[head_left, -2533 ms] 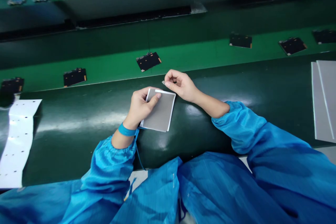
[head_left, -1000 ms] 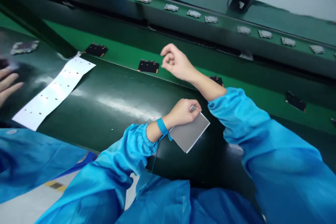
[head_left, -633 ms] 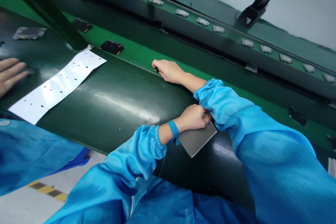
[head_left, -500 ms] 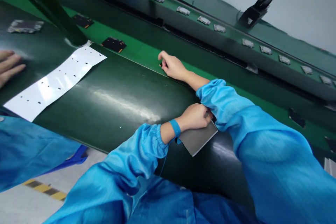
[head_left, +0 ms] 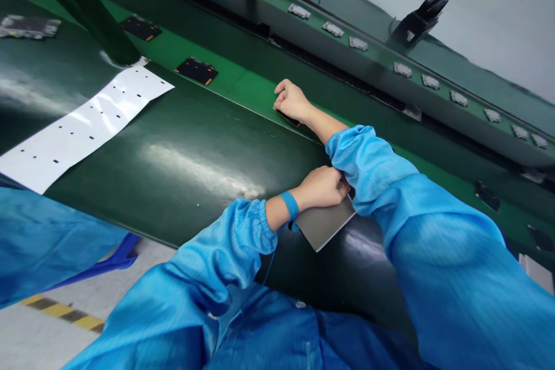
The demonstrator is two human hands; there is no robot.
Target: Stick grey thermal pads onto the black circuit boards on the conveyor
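Observation:
My left hand (head_left: 323, 188), with a blue wrist strap (head_left: 289, 204), rests over a grey flat pad (head_left: 323, 225) on the dark green table. Its fingers are curled together, and whatever they hold is hidden. Reaching past it, my right hand (head_left: 291, 99) is at the bright green strip behind the table edge. Its bent fingers are closed at a black board (head_left: 289, 119), which is mostly covered by the hand. Another black board (head_left: 197, 71) lies on the strip to the left.
A white perforated sheet (head_left: 91, 124) lies at the left, beside a green post (head_left: 82, 11). Small boards (head_left: 332, 29) line the raised rear shelf, near a black device (head_left: 416, 23). A neighbouring person's blue sleeve (head_left: 52, 237) shows at lower left.
My right hand has moved slightly right, and more of the black board shows below it. Boards on the green strip have shifted right. The other person's hand has left the view.

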